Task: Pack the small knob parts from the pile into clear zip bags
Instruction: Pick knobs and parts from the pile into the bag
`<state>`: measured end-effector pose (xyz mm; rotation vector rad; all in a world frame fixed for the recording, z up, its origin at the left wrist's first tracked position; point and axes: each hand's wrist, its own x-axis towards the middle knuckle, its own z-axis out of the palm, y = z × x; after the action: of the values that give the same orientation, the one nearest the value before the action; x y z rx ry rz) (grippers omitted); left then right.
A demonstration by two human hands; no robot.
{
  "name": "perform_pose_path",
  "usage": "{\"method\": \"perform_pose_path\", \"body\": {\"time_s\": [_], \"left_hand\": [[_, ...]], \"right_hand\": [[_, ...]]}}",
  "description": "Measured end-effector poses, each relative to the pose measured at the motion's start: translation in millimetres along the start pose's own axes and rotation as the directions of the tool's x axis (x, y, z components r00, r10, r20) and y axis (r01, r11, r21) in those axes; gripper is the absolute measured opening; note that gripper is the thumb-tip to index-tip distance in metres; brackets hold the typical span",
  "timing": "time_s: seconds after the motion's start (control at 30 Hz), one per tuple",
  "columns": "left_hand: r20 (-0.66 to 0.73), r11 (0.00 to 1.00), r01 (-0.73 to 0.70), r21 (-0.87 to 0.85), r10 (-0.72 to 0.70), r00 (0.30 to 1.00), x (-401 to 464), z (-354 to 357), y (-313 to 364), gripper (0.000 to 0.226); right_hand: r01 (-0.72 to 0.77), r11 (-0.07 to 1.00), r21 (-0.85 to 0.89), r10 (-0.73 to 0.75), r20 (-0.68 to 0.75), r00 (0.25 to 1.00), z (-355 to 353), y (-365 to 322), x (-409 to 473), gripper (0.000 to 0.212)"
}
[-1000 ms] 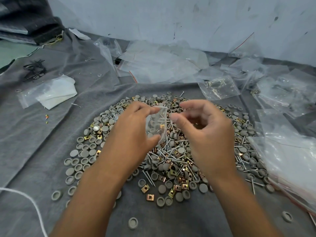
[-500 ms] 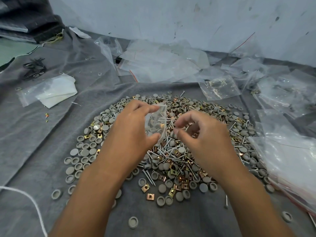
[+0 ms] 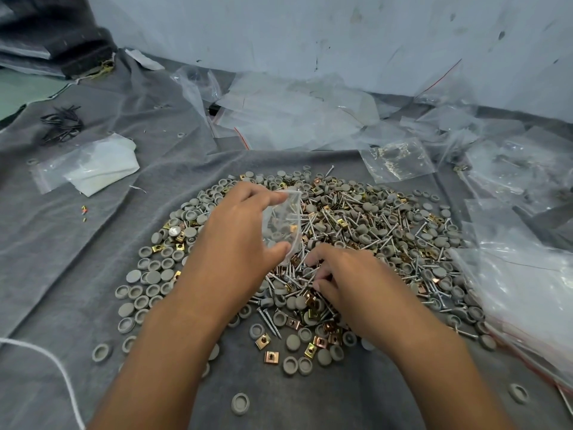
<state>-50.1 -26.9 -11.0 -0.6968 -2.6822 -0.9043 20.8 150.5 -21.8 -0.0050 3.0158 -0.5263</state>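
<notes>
2 hands: left hand (image 3: 238, 240) pinches zip bag (image 3: 283, 226); right hand (image 3: 350, 283), fingers curled, picks in pile (image 3: 372, 231).

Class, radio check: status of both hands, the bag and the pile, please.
Left hand pinches small clear bag, a few parts inside. Right hand down in the pile, fingers curled among screws. Nothing in the way.

I see a makeshift packing workshop: a hardware pile (image 3: 325, 243) on grey cloth (image 3: 77, 274), zip bags (image 3: 294, 119) against a scuffed wall (image 3: 310, 32).
</notes>
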Motion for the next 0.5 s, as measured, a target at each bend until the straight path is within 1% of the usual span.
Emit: {"method": "perform_pose_path", "body": {"time_s": [0.1, 0.17, 0.23, 0.3, 0.37, 0.43, 0.5], "left_hand": [[-0.002, 1.000, 0.004, -0.004, -0.004, 1.000, 0.0, -0.4, 0.1, 0.068], [0.000, 1.000, 0.008, -0.008, -0.008, 1.000, -0.2, -0.6, 0.1, 0.068], [-0.001, 1.000, 0.008, -0.006, -0.008, 1.000, -0.1, -0.8, 0.0, 0.068], [0.002, 1.000, 0.011, -0.004, -0.011, 1.000, 0.1, -0.6, 0.3, 0.068], [0.003, 1.000, 0.014, -0.009, -0.014, 1.000, 0.3, -0.4, 0.4, 0.068], [0.004, 1.000, 0.012, -0.009, -0.012, 1.000, 0.2, -0.1, 0.4, 0.069], [0.005, 1.000, 0.011, -0.003, -0.011, 1.000, 0.2, 0.3, 0.5, 0.069]], "right_hand": [[-0.010, 0.996, 0.092, 0.011, -0.012, 1.000, -0.8, 5.9, 1.6, 0.027], [-0.033, 0.980, 0.195, 0.033, 0.003, 0.999, -2.9, 9.9, 2.7, 0.025], [-0.044, 0.954, 0.298, 0.041, 0.019, 0.999, -4.6, 12.6, 3.9, 0.028], [-0.045, 0.912, 0.408, 0.054, -0.013, 0.998, -6.9, 13.5, 4.0, 0.034], [-0.015, 0.867, 0.499, 0.064, -0.080, 0.995, -11.1, 13.5, 4.6, 0.037], [0.033, 0.785, 0.619, 0.080, -0.153, 0.985, -17.0, 12.5, 5.1, 0.034], [0.091, 0.649, 0.755, 0.102, -0.205, 0.973, -23.4, 11.4, 5.7, 0.030]]}}
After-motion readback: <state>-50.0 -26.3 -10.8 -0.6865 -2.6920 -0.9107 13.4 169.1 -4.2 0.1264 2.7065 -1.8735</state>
